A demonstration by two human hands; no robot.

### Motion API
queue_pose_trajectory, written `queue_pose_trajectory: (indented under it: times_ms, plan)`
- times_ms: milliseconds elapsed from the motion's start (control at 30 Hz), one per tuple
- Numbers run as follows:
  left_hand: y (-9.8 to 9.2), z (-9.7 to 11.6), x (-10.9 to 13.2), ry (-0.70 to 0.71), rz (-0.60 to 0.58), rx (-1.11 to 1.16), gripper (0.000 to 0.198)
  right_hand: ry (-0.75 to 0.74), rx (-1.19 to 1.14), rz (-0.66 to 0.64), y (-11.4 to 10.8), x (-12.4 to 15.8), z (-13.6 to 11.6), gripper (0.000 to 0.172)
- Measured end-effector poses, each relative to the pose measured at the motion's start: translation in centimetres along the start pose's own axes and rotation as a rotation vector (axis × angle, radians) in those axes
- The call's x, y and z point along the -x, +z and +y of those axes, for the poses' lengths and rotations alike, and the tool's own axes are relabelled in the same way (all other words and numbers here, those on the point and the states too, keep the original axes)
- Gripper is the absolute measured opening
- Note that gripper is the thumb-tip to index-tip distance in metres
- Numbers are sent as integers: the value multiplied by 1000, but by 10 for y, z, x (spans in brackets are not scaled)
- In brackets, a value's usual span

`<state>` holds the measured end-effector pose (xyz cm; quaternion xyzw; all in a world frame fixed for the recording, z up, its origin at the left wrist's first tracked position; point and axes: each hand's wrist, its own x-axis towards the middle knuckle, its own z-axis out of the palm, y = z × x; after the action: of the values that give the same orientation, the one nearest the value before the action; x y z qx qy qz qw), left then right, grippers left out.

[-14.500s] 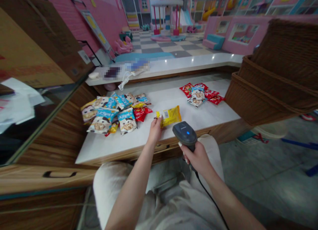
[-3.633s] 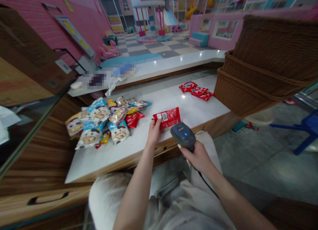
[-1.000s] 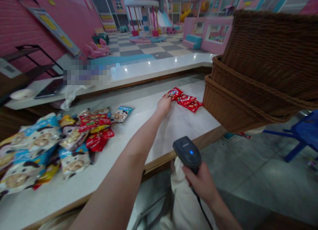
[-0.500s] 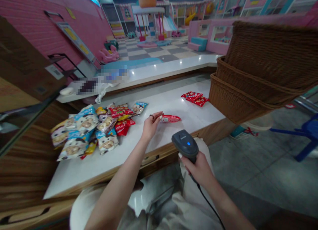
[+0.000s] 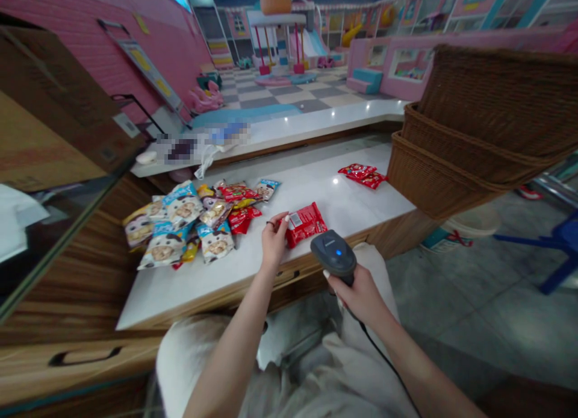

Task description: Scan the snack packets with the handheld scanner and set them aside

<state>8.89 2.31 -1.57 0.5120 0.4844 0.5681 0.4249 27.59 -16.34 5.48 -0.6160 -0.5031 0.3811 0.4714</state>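
My left hand (image 5: 275,238) pinches the left edge of a red snack bag (image 5: 307,224), whose printed back with a white barcode label faces up. The bag is tilted just above or against the white counter (image 5: 266,267); I cannot tell which. In my right hand (image 5: 363,293) is a dark grey barcode scanner (image 5: 333,253) with a blue light on top and a cable running down from its handle. Its head is close to the bag's lower right corner. Left of my left hand lies a pile of blue-and-white snack bags (image 5: 183,207), mixed with red and yellow ones.
Two or so red bags (image 5: 363,176) lie toward the counter's right end, beside stacked wicker baskets (image 5: 445,177). A raised white ledge (image 5: 302,132) runs along the back. A cardboard box (image 5: 54,117) stands at left, and a blue stool (image 5: 557,249) on the floor at right.
The red bag in my left hand has turned from edge-on to show its barcode side. The scanner stays in my right hand. The whole view has shifted slightly.
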Motion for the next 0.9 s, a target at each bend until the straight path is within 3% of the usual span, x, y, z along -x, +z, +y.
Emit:
queue_pose_trajectory:
  times_ms: [100, 333, 700, 900]
  plan:
    - [-1, -4, 3, -37, -12, 105, 56, 13, -4, -3, 7, -2, 1, 21]
    - [-3, -10, -2, 30, 104, 153, 48, 23, -14, -31, 17, -6, 2, 22]
    - [1, 3, 3, 31, 101, 160, 24, 24, 5, -69, 20, -6, -3, 22]
    - [0, -1, 1, 20, 73, 167, 40, 25, 5, -56, 20, -5, -3, 22]
